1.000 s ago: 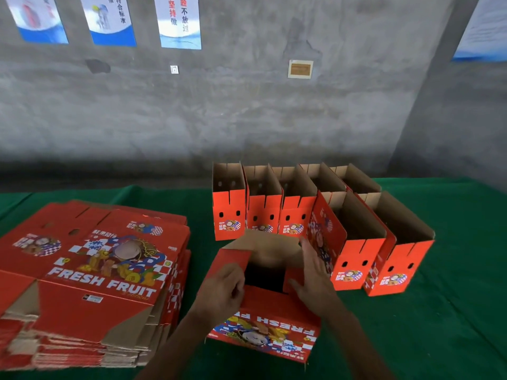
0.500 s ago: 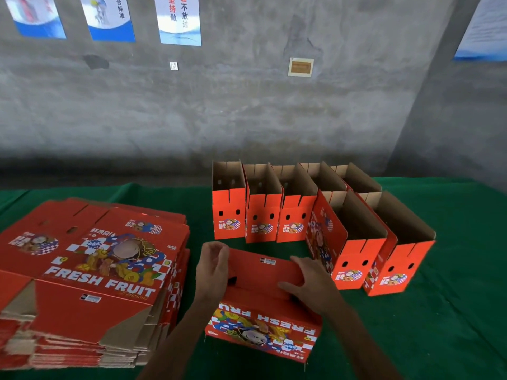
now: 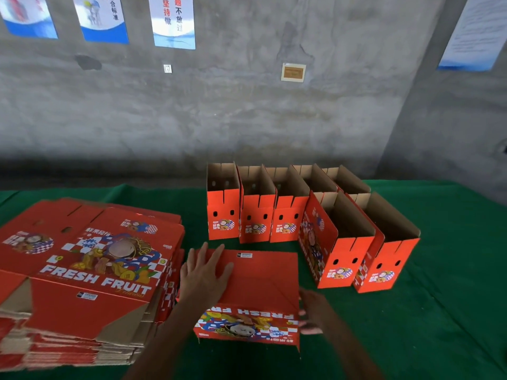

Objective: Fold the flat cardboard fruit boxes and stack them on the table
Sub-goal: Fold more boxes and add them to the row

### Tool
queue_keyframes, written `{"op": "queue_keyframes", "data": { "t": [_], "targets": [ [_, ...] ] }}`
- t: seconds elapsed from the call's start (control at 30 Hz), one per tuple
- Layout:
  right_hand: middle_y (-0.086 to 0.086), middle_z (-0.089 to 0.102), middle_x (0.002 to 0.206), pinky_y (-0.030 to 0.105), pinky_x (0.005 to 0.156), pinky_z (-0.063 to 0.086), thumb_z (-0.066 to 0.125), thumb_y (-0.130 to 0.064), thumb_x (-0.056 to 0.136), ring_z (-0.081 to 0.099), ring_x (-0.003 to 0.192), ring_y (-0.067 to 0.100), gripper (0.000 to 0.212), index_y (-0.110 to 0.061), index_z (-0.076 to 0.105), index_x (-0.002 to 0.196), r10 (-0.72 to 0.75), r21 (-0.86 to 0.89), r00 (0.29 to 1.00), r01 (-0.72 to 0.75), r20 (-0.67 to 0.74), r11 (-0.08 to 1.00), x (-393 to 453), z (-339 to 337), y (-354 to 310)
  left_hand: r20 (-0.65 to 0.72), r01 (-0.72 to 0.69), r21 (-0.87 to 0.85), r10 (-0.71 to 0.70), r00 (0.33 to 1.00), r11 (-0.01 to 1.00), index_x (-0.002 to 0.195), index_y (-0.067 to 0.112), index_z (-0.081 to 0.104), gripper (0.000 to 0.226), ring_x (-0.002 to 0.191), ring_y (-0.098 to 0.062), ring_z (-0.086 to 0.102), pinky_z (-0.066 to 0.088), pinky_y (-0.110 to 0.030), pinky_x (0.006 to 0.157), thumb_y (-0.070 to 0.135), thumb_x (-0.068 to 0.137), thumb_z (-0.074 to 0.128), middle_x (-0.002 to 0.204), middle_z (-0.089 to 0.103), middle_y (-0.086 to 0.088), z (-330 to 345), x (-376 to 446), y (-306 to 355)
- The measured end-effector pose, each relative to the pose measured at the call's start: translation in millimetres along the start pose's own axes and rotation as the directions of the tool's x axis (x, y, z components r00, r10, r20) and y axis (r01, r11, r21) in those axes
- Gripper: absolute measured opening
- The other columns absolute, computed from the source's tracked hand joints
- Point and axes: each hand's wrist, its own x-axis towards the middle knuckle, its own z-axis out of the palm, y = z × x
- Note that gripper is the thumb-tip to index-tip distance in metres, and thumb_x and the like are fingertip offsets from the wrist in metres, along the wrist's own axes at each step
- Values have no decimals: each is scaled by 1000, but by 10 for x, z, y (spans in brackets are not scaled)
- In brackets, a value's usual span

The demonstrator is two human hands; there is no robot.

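Nearest, the box (image 3: 247, 297) being folded lies on the green table (image 3: 439, 311), its printed "FRESH FRUIT" side facing the person upside down and its plain red bottom panel turned up. The left hand (image 3: 204, 272) lies flat on that panel near its left edge, fingers straight and spread, pressing down. The right hand (image 3: 311, 311) is at the box's right end, touching the near right corner; its fingers look loosely bent along the edge, but blur hides whether they actually grip the cardboard, so I cannot tell.

Just left of the box sits the flat stack (image 3: 82, 283) of unfolded boxes, a tall pile with brown corrugated edges showing and the top sheet printed with a cartoon figure and "FRESH FRUIT".

Beyond the box stand the folded boxes (image 3: 288, 209), upright with open tops: a back row of five side by side, touching, and two more (image 3: 362, 250) in front at the right, turned at a slight angle and pressed against each other.

Farthest is the grey concrete wall (image 3: 219, 111), with posters (image 3: 172, 20) along the top, a small switch (image 3: 167, 68) and a framed plate (image 3: 293, 72).
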Motion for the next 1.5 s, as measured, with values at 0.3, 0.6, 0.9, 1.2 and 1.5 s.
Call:
{"op": "queue_keyframes", "data": {
  "t": [0.3,0.6,0.9,1.2,1.5],
  "targets": [
    [15,78,103,29,69,60,47,-17,106,72,77,21,24,-22,64,122,182,-209,929,-117,321,971,-240,-211,-4,67,-46,13,45,997,999,156,56,9,71,157,-30,3,16,-60,122,82,91,22,171,1,9,-85,-51,-186],
    [22,63,116,36,71,61,37,10,98,68,84,30,77,-42,34,155,-91,105,923,56,373,993,-413,-154,-104,13,80,-256,-79,997,963,145,47,42,92,150,-38,24,20,-64,120,96,72,18,165,26,-3,-365,-65,-290],
    [-2,48,124,15,81,42,49,-5,98,56,94,9,54,-42,51,137,-751,-457,638,725,166,515,-674,-275,-828,237,174,-821,46,970,544,138,38,53,67,120,-20,61,46,-56,107,80,96,21,134,62,2,-716,-148,676],
    [10,22,152,34,103,52,55,-28,101,61,116,27,28,-27,60,129,-775,-675,631,556,-36,484,-273,-154,-518,341,299,-921,146,929,248,111,72,51,30,94,9,70,59,-27,75,76,98,24,100,70,38,91,117,1441],
    [0,32,146,-4,102,28,61,-16,99,49,125,5,23,-25,71,118,-695,-584,717,540,-58,606,770,-160,128,626,600,-761,35,779,247,161,36,16,78,145,-33,39,31,-65,116,77,95,28,162,34,-9,987,528,1719]
  ]
}}
